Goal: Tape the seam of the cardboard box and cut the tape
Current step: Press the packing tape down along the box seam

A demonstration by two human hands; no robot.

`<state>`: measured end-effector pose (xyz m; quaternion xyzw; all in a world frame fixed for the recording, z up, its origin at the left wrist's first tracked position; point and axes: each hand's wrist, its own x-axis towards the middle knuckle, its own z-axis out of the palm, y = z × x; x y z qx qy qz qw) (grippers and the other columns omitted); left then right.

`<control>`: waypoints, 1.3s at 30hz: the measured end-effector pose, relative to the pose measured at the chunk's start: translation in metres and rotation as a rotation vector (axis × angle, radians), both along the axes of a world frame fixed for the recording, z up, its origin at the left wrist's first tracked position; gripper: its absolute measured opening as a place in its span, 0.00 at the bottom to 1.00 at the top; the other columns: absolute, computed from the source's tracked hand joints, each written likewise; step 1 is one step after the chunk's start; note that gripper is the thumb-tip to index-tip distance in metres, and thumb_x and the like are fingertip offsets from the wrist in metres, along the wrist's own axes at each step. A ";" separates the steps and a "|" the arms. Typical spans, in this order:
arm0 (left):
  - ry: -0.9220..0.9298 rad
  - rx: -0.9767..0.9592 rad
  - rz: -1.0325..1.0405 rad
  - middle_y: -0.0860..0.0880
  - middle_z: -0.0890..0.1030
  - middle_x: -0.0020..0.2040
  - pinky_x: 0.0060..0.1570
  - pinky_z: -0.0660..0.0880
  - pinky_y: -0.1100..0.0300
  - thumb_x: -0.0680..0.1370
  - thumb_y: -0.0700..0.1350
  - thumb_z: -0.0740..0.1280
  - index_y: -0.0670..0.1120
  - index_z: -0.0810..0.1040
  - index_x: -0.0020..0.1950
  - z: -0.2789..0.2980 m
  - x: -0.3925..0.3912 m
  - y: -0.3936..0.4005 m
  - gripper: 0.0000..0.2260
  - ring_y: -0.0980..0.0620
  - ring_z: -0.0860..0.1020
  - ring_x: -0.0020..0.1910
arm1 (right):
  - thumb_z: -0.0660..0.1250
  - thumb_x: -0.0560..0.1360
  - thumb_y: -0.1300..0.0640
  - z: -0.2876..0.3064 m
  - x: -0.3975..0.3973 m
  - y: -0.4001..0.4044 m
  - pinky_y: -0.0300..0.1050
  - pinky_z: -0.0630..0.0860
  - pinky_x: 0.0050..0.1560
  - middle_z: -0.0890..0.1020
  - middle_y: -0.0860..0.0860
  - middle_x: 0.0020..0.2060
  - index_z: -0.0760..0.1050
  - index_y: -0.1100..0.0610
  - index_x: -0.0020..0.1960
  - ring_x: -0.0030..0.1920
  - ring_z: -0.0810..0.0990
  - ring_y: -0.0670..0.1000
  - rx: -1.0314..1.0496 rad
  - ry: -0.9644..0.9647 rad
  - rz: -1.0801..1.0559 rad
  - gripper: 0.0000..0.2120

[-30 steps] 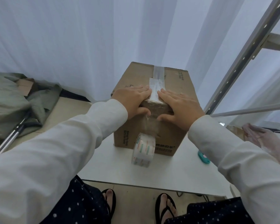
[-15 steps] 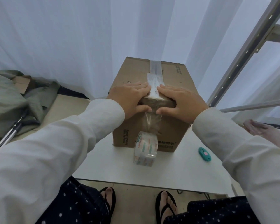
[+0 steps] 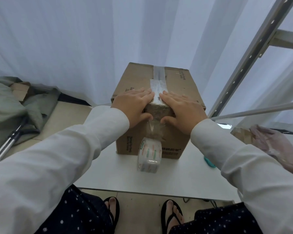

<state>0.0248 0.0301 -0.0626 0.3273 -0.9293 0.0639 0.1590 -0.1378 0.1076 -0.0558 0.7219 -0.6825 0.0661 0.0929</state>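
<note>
My left hand (image 3: 134, 105) and right hand (image 3: 181, 110) press flat, fingers straight, on the box (image 3: 135, 78) atop the white table (image 3: 108, 173). Tape (image 3: 150, 155) hangs before it; curtains (image 3: 74, 39) behind.

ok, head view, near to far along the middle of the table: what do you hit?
Near table edge → tape roll → strip of clear tape running up the box front → left hand and right hand, level, pressing the cardboard box top → taped seam → white curtain.
</note>
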 end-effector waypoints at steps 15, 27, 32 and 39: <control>-0.001 -0.080 0.118 0.51 0.60 0.75 0.71 0.54 0.56 0.71 0.61 0.66 0.49 0.57 0.74 -0.008 -0.006 0.010 0.37 0.51 0.58 0.74 | 0.66 0.71 0.42 -0.007 0.002 0.002 0.49 0.55 0.71 0.63 0.48 0.73 0.55 0.49 0.73 0.72 0.60 0.50 -0.088 0.034 -0.030 0.36; -0.038 -0.072 0.111 0.49 0.59 0.76 0.71 0.53 0.52 0.66 0.68 0.65 0.48 0.55 0.75 -0.008 -0.007 0.012 0.44 0.49 0.57 0.74 | 0.65 0.68 0.37 -0.012 0.009 -0.001 0.52 0.56 0.71 0.66 0.48 0.71 0.60 0.49 0.71 0.71 0.63 0.50 -0.166 -0.019 -0.096 0.36; -0.018 -0.112 0.106 0.47 0.62 0.75 0.71 0.55 0.52 0.68 0.66 0.65 0.46 0.58 0.74 -0.011 -0.008 0.009 0.42 0.48 0.59 0.73 | 0.64 0.68 0.36 -0.018 0.023 -0.006 0.56 0.57 0.68 0.69 0.51 0.69 0.63 0.52 0.68 0.70 0.65 0.52 -0.212 0.002 -0.167 0.34; 0.112 0.094 0.052 0.57 0.63 0.73 0.68 0.60 0.55 0.70 0.68 0.60 0.55 0.62 0.73 0.002 0.005 0.003 0.35 0.55 0.61 0.72 | 0.68 0.71 0.48 0.009 -0.010 0.003 0.46 0.56 0.70 0.63 0.49 0.72 0.57 0.50 0.72 0.72 0.61 0.50 0.039 -0.070 0.061 0.33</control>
